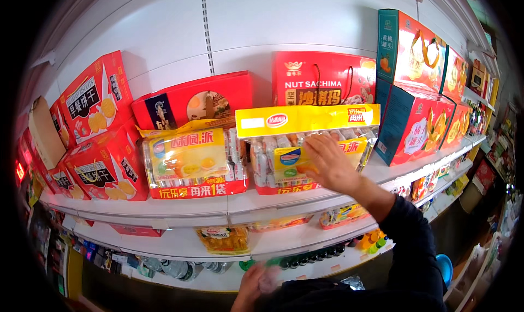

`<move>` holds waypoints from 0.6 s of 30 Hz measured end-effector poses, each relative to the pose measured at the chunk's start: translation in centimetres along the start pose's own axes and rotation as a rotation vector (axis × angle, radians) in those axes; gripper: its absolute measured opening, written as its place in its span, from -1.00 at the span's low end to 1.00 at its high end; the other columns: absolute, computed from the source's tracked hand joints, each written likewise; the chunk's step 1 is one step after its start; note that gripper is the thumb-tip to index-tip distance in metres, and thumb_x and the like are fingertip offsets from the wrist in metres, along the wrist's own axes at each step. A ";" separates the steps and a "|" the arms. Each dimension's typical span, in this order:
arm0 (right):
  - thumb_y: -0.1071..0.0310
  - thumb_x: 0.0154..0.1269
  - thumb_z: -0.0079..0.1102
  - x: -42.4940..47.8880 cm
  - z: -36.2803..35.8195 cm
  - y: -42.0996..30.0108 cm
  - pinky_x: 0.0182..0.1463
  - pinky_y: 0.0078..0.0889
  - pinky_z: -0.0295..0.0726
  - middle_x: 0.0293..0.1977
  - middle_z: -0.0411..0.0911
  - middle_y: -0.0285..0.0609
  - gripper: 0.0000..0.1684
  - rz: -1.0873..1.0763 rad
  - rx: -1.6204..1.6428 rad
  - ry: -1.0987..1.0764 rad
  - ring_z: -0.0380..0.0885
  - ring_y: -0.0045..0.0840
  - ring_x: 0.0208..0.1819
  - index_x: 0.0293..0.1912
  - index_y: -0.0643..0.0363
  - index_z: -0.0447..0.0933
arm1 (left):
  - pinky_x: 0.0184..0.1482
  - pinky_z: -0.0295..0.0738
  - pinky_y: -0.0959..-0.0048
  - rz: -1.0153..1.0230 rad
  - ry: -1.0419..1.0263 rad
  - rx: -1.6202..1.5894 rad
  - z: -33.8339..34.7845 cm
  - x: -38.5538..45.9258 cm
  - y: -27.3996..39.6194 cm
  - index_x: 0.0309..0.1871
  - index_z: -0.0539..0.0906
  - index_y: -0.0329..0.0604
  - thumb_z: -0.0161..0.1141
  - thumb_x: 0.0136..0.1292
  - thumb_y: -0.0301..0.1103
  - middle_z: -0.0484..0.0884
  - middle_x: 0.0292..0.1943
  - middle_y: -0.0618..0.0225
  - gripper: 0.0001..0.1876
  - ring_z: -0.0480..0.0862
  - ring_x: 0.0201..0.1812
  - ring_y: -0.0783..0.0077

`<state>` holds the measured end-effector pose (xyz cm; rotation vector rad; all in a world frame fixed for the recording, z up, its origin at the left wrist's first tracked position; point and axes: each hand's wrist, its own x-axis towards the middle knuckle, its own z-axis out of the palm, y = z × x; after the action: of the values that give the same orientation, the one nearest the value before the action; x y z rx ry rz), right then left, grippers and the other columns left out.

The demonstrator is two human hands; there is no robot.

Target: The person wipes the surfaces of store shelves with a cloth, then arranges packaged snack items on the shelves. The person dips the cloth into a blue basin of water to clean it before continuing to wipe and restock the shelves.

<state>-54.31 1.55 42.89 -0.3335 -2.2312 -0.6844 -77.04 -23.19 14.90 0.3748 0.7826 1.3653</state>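
My right hand is against the front of a clear snack-pie package with a yellow header and red lower band. Its fingers reach the header's lower edge; whether they grip is unclear. Wrapped pieces show through the plastic. A matching package stands just left on the same white shelf, its yellow top folded back. Low in the view, my left hand is raised before the lower shelves. Motion blur hides whether the pale patch at its fingers is something held.
Behind the packages stand a red sachima gift box and another red box. Red biscuit boxes are stacked left, canned-fruit cartons right. Lower shelves hold a yellow snack bag and bottles. A blue basin is at lower right.
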 end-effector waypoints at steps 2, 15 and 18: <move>0.30 0.00 0.32 0.0 -0.1 -1.7 0.26 0.08 0.23 0.15 0.28 0.11 -0.33 0.105 -0.013 0.009 0.27 -0.01 0.19 0.12 0.27 0.34 | -0.25 0.60 0.33 0.062 0.008 0.120 6.3 -1.1 3.5 0.04 0.42 -0.23 0.01 0.35 -0.40 0.59 -0.19 0.14 -0.76 0.63 -0.24 0.31; 0.47 0.17 0.05 -2.0 -0.7 -8.5 -0.41 -0.35 0.56 -0.32 0.54 -0.06 -0.88 0.186 0.974 0.015 0.58 -0.41 -0.46 -0.26 0.22 0.50 | 0.35 0.04 0.19 0.643 -0.565 0.171 22.4 1.7 10.7 0.37 0.12 -0.21 -0.14 0.37 0.10 0.19 0.33 0.16 -0.32 0.19 0.35 0.25; 0.52 0.38 -0.13 -2.3 -2.0 -6.0 -0.34 -0.60 0.54 -0.33 0.50 -0.20 -0.81 0.853 1.435 0.357 0.56 -0.59 -0.34 -0.05 0.26 0.39 | 0.31 0.12 0.27 1.056 -0.121 0.789 20.4 2.9 15.1 0.33 0.19 -0.25 -0.07 0.38 -0.09 0.28 0.26 0.19 -0.43 0.25 0.30 0.31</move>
<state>-54.18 -4.53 40.13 -0.3067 -1.4896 1.1740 -73.94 -13.42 38.32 1.6488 1.0569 1.9041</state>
